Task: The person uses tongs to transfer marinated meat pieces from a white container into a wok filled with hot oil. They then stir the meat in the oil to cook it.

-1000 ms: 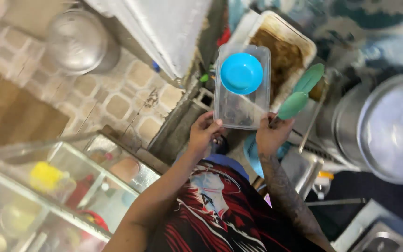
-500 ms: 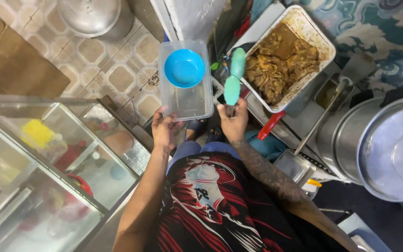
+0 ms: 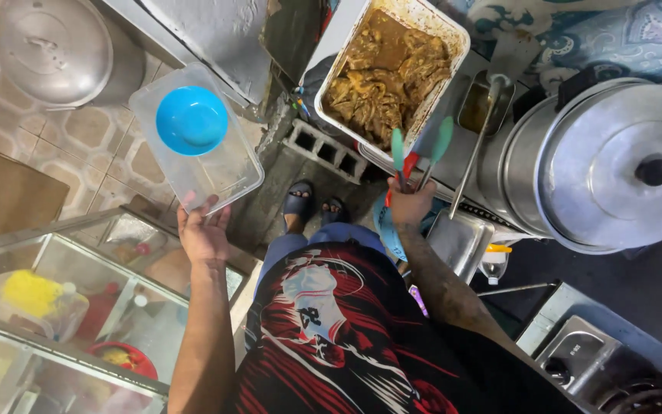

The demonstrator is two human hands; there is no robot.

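- Since the earlier picture, the clear plastic box (image 3: 197, 138) has been carried off to the left, away from the food tray (image 3: 392, 73), and the tongs (image 3: 417, 153) have been brought up to the near edge of that tray.
- The clear plastic box is held from below by the left hand (image 3: 204, 230), with the fingers spread under its near edge (the box is tilted a little).
- A small blue bowl (image 3: 191, 119) is seen inside the box, near its far end.
- The box is held over the tiled floor (image 3: 78, 130), well apart from the food tray.
- The tongs are held in the right hand (image 3: 410, 205); the fist is closed around their red middle part.
- The two green tips of the tongs are pointed up and are a little apart, just over the near rim of the food tray.
- The food tray is filled with brown pieces in sauce.
- A big metal pot (image 3: 599, 165) with a black-knobbed lid is seen to the right of the tray.
- A metal lid (image 3: 47, 46) is seen at the top left, on the floor.
- A glass case (image 3: 63, 307) with food inside is seen at the lower left.
- Two feet in dark sandals (image 3: 312, 205) are seen on the floor, between the hands.
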